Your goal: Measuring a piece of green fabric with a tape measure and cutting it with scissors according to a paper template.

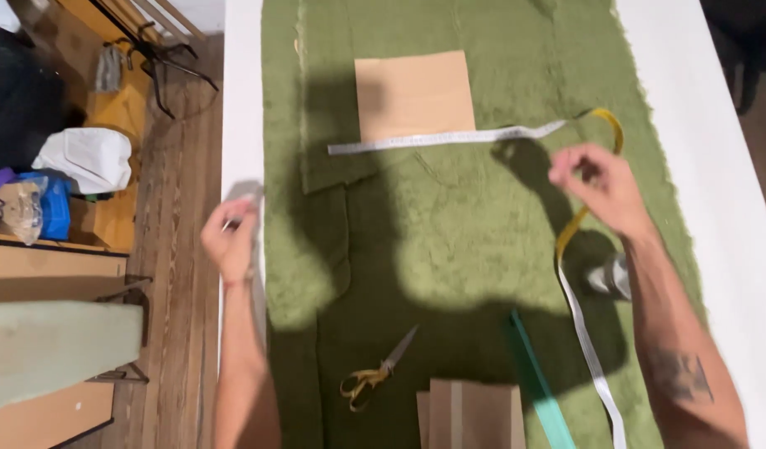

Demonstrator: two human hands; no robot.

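A green fuzzy fabric (449,233) covers a white table (707,166). My right hand (603,187) is raised over the fabric's right side, pinching a measuring tape (449,139) that runs white across the fabric below a tan cardboard square (413,94) and loops yellow past my fingers. My left hand (231,237) hovers at the table's left edge, fingers closed on a small thin object that is too blurred to name.
Gold-handled scissors (374,378) lie near the front edge. Beside them are cardboard pieces (470,416), a teal ruler (541,387) and a small grey spool (611,277). Left of the table are a wooden floor (179,249), bags and boxes.
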